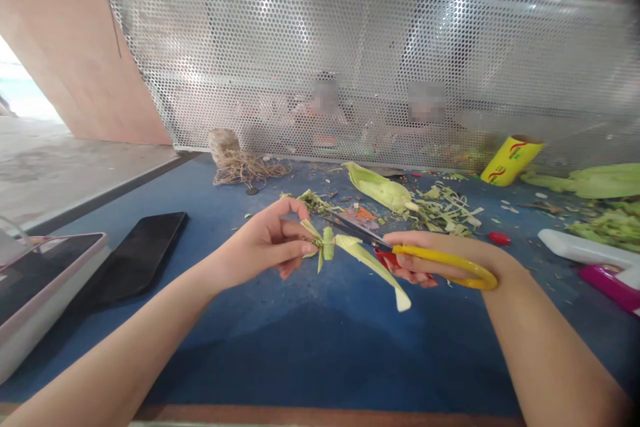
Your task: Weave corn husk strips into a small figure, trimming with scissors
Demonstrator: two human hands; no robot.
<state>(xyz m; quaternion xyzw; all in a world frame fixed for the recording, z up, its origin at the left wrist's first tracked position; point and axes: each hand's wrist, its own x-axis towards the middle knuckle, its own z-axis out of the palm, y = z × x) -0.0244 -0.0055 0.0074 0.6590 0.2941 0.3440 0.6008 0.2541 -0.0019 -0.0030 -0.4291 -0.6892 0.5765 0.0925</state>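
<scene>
My left hand [275, 240] pinches a small bundle of folded green corn husk [328, 244] between thumb and fingers, above the blue table. A pale strip of husk [377, 267] trails from the bundle down to the right. In my right hand [425, 255] is a pair of scissors [443, 262] with yellow and red handles. Their dark blades point left, just above and behind the bundle. Whether the blades touch it I cannot tell. Behind my hands lies a whole pale-green corn husk [377, 188] beside shredded husk scraps [445, 210].
A black phone [145, 257] and a pink-edged case [55, 293] lie at left. Tangled twine [245, 170] sits by a jar-like holder [223, 143]. At right are a yellow roll [511, 160], more husks [600, 180] and a white-and-magenta tool [595, 250]. A perforated metal screen [300, 33] stands behind.
</scene>
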